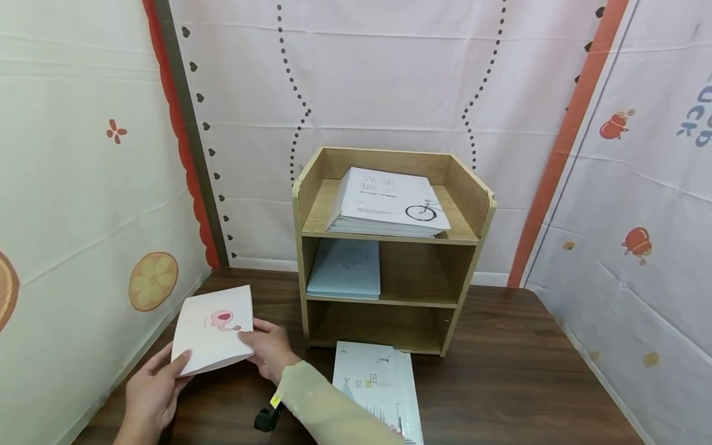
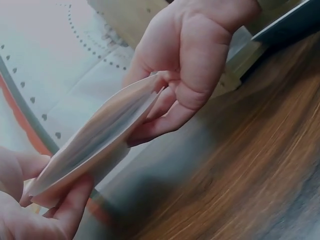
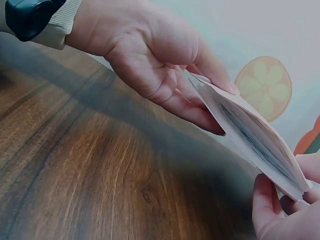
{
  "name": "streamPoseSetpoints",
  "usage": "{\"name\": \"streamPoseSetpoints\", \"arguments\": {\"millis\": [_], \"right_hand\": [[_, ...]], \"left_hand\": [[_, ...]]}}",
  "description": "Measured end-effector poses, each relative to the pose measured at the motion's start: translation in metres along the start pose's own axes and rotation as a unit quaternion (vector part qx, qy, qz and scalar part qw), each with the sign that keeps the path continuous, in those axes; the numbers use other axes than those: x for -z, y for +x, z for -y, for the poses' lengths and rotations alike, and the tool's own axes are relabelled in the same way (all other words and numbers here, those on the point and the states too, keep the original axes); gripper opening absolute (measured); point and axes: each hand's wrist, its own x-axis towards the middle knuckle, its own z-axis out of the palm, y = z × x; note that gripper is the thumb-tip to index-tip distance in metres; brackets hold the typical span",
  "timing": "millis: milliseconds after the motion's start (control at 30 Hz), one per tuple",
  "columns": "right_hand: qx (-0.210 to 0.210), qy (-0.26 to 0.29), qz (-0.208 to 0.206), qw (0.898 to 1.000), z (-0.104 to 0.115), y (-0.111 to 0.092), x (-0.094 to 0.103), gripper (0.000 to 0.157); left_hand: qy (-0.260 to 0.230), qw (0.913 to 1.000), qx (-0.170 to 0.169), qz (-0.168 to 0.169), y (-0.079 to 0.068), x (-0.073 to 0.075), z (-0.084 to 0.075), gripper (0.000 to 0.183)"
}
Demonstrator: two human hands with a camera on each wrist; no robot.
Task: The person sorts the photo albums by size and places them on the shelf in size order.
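Observation:
A thin white notebook [image 1: 206, 337] with a pink elephant on its cover is held above the table at the left, tilted, between both hands. My left hand [image 1: 152, 389] grips its near left corner, thumb on the cover and fingers beneath. The right hand [image 1: 269, 349] pinches the right edge, thumb on top. In the left wrist view the notebook [image 2: 100, 132] bows, so its covers part a little and the pages show between them. The right wrist view shows the right hand [image 3: 155, 57] at one end of the notebook and the left hand [image 3: 290, 215] at the other.
A wooden shelf unit [image 1: 300, 247] stands at the table's back. Its top bears a stack of white books with a bicycle cover [image 1: 384, 198]; pale blue notebooks [image 1: 345, 269] lie on its middle shelf. White booklets [image 1: 361, 371] lie before it, partly behind the right sleeve [image 1: 328, 405]. Printed cloth surrounds the table.

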Motion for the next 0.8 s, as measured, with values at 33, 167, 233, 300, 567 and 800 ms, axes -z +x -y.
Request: {"name": "streamPoseSetpoints", "arguments": {"millis": [33, 167, 233, 300, 567, 800], "right_hand": [[0.001, 0.001, 0.003, 1.0, 0.001, -0.001, 0.001, 0.036], [0.007, 0.002, 0.01, 1.0, 0.006, -0.006, 0.006, 0.036], [0.008, 0.0, 0.013, 1.0, 0.009, -0.011, 0.009, 0.036], [0.01, 0.001, 0.019, 1.0, 0.012, -0.017, 0.012, 0.037], [0.022, 0.017, 0.054, 0.998, 0.024, -0.039, 0.026, 0.039], [0.044, 0.025, 0.079, 0.996, 0.03, -0.054, 0.043, 0.042]], "left_hand": [[0.001, 1.0, -0.003, -0.002, -0.002, -0.001, 0.0, 0.084], [-0.013, 0.9997, -0.017, -0.014, -0.014, -0.006, -0.002, 0.084], [-0.027, 0.9991, -0.025, -0.023, -0.021, -0.008, -0.002, 0.083], [-0.044, 0.9981, -0.029, -0.032, -0.029, -0.01, -0.001, 0.081], [-0.074, 0.9954, -0.038, -0.048, -0.054, -0.014, -0.004, 0.083], [-0.044, 0.9961, -0.06, -0.048, -0.075, -0.019, -0.001, 0.078]]}}
